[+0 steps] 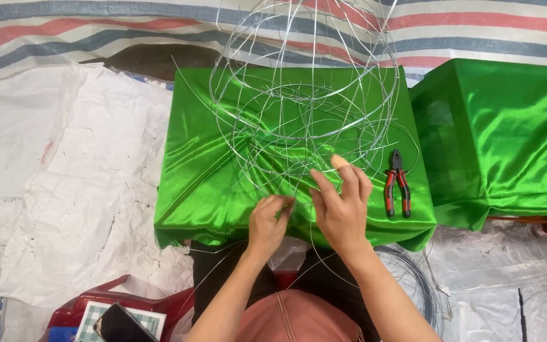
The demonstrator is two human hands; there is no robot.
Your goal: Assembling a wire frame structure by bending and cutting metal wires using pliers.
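A rounded frame of thin silver wire [305,82] stands on a small table covered in shiny green cloth [210,171]. My left hand [268,221] pinches a wire at the frame's near bottom edge. Right beside it, my right hand [342,206] has its fingers curled around neighbouring wires of the same frame, thumb raised. Loose wire ends stick out around both hands.
Red-and-black pliers [397,190] lie on the green cloth right of my right hand. A second green-draped table [501,133] stands at right. A wire coil [419,285] lies on the floor by my right forearm. A red stool [90,304] with a phone [121,326] is at lower left.
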